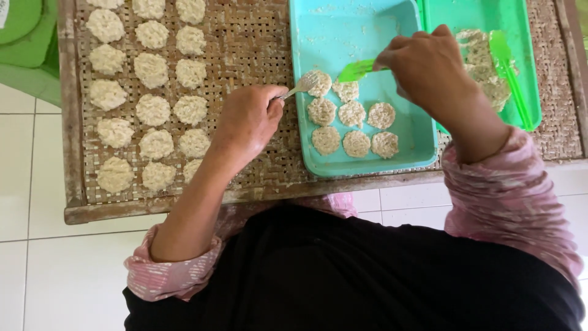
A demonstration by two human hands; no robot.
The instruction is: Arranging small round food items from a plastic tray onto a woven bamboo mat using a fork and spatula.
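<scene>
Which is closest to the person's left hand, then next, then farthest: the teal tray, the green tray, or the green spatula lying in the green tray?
From the left hand:
1. Teal tray, just to its right on the woven mat.
2. Green tray, farther right, behind the right hand.
3. Green spatula, at the far right, lying in the green tray.

- No packages, labels, signs or screens show anywhere in the head view.
</scene>
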